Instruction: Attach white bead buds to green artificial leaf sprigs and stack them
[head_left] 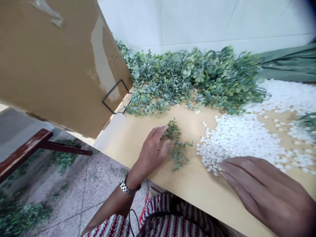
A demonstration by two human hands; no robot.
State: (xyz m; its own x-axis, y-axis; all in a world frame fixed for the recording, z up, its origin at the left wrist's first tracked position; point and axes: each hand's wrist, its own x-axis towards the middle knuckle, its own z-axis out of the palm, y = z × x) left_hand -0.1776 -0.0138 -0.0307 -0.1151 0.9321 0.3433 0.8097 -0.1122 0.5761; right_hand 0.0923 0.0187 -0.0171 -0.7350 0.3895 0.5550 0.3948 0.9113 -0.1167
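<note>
My left hand, with a metal watch on the wrist, rests on the tan table and pinches a small artificial green sprig at its upper end. The sprig lies flat on the table, just left of a wide heap of small white beads. My right hand lies flat near the front edge with its fingers stretched out; the fingertips touch the near rim of the white heap. It holds nothing.
A long pile of artificial green foliage runs along the white wall at the back. A tilted cardboard box stands at the left. More green sprigs lie on the tiled floor. Green cloth sits at the back right.
</note>
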